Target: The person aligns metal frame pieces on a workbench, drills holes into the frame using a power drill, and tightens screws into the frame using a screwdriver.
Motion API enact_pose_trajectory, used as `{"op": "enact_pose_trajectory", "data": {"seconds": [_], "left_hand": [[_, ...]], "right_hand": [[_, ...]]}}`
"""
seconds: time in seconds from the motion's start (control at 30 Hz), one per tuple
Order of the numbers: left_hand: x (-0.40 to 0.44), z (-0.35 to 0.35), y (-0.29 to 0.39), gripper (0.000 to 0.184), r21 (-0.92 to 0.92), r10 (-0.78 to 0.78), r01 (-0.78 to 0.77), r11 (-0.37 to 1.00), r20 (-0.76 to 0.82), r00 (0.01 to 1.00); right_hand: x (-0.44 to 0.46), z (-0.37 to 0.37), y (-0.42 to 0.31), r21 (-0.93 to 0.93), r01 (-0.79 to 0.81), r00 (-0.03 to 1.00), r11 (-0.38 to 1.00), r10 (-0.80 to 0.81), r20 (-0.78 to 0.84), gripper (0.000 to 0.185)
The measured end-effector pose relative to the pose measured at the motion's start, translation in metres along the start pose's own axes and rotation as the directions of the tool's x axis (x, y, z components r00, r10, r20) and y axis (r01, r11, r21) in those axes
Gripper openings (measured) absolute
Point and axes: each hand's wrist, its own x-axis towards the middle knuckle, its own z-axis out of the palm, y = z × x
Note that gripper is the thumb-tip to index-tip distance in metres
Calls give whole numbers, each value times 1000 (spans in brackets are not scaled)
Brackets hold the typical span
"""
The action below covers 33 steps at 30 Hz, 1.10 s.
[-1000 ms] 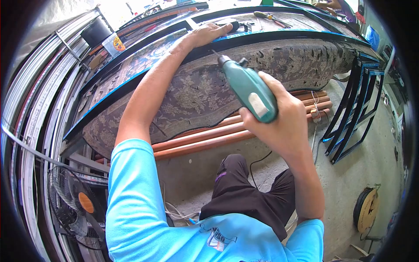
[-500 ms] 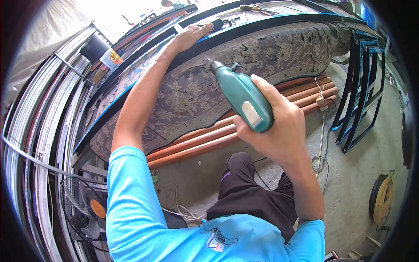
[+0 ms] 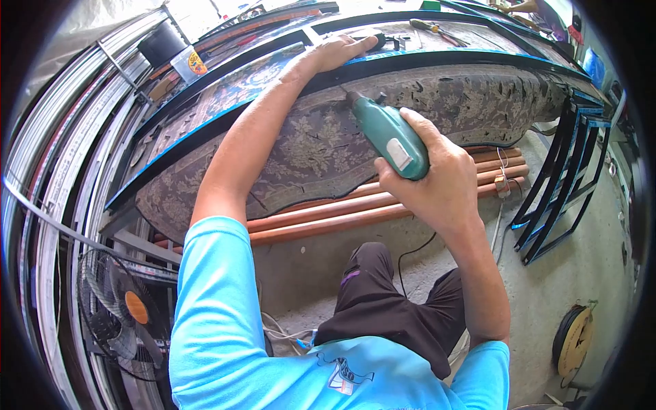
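My right hand (image 3: pixel 437 184) is wrapped around a green power drill (image 3: pixel 391 137) with a pale label on its body. The drill slants up and left, its thin bit near the front side of a long black metal frame (image 3: pixel 225 117); contact cannot be made out. My left hand (image 3: pixel 331 55) grips the frame's front bar, its fingertips at a small black part (image 3: pixel 375 42). The undersides of those fingers are hidden. Blue film edges the frame, which lies on a bench draped with patterned carpet (image 3: pixel 314 137).
A screwdriver (image 3: pixel 427 26) lies on the bench. Brown pipes (image 3: pixel 355 208) are stacked below. Black frames (image 3: pixel 557 184) lean at right, near a cable spool (image 3: pixel 572 338). Metal profiles (image 3: pixel 48 164) and a fan (image 3: pixel 123 311) stand left. Another person's arm (image 3: pixel 523 7) shows at top right.
The view has shifted, so the bench and frame sit farther right. The drill has come nearer the frame's front bar. My left hand stays on the bar.
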Motion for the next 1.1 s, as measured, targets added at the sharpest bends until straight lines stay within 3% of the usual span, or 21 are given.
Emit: {"op": "enact_pose_trajectory", "data": {"seconds": [0.23,0.97,1.1], "left_hand": [[9,8,-14,108,-8,34,-34,999,45,998],[4,4,-5,111,-26,33,-33,999,12,999],[7,8,-9,110,-35,29,-29,999,13,999]], "right_hand": [[-2,1,1,46,29,996,999,-25,-83,65],[8,9,0,-29,35,997,999,-36,-61,64],[9,8,-1,-21,19,1000,1000,-19,3,65]]}}
